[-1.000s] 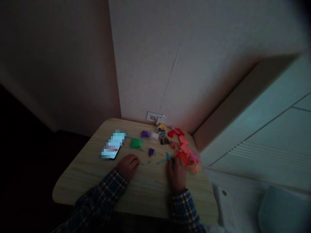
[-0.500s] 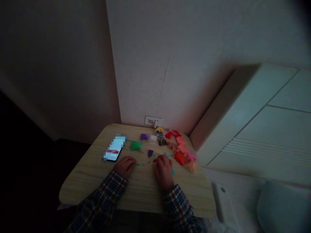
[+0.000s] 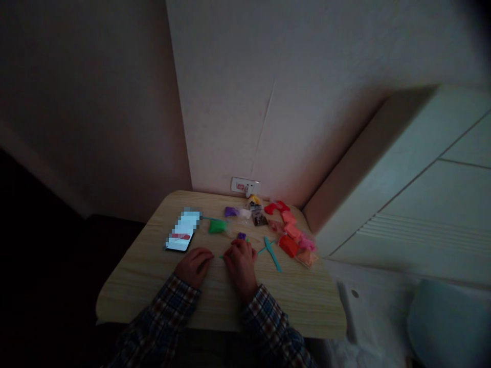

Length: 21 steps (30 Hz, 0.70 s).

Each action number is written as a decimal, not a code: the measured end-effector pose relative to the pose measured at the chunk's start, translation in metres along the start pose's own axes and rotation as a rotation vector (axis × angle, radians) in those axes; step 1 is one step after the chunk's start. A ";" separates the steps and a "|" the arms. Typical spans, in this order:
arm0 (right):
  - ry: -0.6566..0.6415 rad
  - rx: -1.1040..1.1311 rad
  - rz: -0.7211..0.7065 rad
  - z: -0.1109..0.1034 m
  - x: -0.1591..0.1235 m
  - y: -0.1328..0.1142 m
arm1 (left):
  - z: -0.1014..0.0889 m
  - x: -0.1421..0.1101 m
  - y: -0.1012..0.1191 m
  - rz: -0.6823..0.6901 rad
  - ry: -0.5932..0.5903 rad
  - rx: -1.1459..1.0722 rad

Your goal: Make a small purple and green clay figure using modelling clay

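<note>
My left hand [image 3: 195,267] rests low over the table, right of centre of the phone's near end, with thumb and fingers drawn together. Anything pinched there is too small to make out. My right hand [image 3: 241,263] is curled, fingertips down near the tabletop. A tiny green piece [image 3: 221,257] shows at its fingertips; whether they grip it is unclear. Just beyond this hand sits a purple lump [image 3: 241,236], partly covered. To its right lies a turquoise tool [image 3: 272,254], with a thinner turquoise stick [image 3: 262,250] beside it.
A lit phone [image 3: 183,232] lies at the left on the wooden table [image 3: 215,306]. Beyond my hands are a green packet [image 3: 218,226], a purple packet [image 3: 231,211] and a dark packet [image 3: 260,219]. Red packets [image 3: 288,246] and pink ones line the right. A wall socket [image 3: 245,185] holds a plug.
My right hand has moved left, closer to my left hand, uncovering the turquoise tool and covering most of the small green bits. My left hand stays almost in place. The view has shifted slightly.
</note>
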State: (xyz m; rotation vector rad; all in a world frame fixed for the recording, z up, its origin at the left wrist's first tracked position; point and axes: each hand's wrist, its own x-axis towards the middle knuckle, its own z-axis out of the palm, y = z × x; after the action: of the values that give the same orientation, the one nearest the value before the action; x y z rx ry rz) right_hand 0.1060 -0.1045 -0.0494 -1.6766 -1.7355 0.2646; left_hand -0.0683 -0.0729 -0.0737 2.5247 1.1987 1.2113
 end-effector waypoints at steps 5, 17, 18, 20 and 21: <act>0.008 -0.025 -0.012 0.002 0.001 -0.001 | 0.000 0.000 -0.001 -0.029 -0.017 -0.022; 0.003 0.115 -0.016 -0.003 0.002 -0.006 | -0.003 0.007 0.003 -0.143 -0.058 -0.102; 0.036 0.196 -0.001 -0.005 0.003 -0.006 | -0.005 0.008 0.005 -0.148 -0.060 -0.113; 0.110 0.373 0.024 -0.011 0.004 -0.008 | -0.009 0.012 0.009 -0.177 -0.059 -0.160; 0.138 0.434 0.029 -0.015 0.006 -0.009 | -0.012 0.016 0.012 -0.215 -0.060 -0.222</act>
State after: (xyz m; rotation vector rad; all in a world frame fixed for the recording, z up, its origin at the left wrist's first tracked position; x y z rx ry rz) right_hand 0.1085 -0.1046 -0.0307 -1.3691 -1.4293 0.4887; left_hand -0.0632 -0.0731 -0.0516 2.1951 1.2108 1.1393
